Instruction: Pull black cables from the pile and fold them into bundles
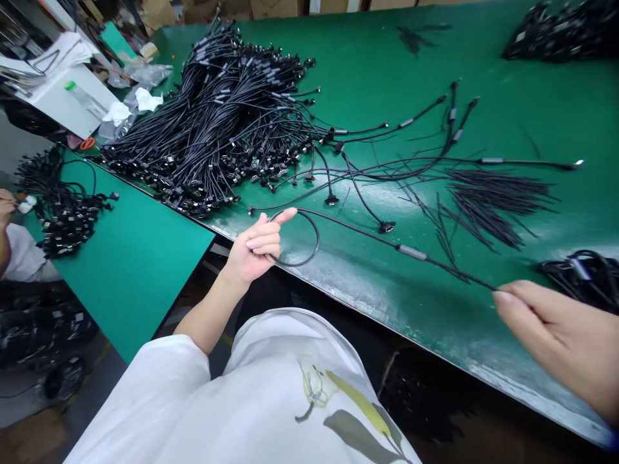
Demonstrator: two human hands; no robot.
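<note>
A black cable (pixel 358 229) with a grey sleeve on it stretches between my two hands above the green table. My left hand (pixel 256 248) is closed on one part of it, index finger pointing out, and a loop of the cable hangs beside the fingers. At the right, my right hand (pixel 556 335) pinches the cable's far stretch between thumb and fingers; the end inside the grip is hidden. Several loose cables with connectors (pixel 387 227) lie just beyond my hands. Thin black ties (pixel 498 200) are strewn in a bunch near the right hand.
A large heap of black cables (pixel 232 109) covers the table's left part. Coiled cables (pixel 585 274) lie at the right edge, and another pile (pixel 565 32) sits at the far right. On the left, another person's hand (pixel 6 206) is near a cable bundle (pixel 68 212) on a lower green surface.
</note>
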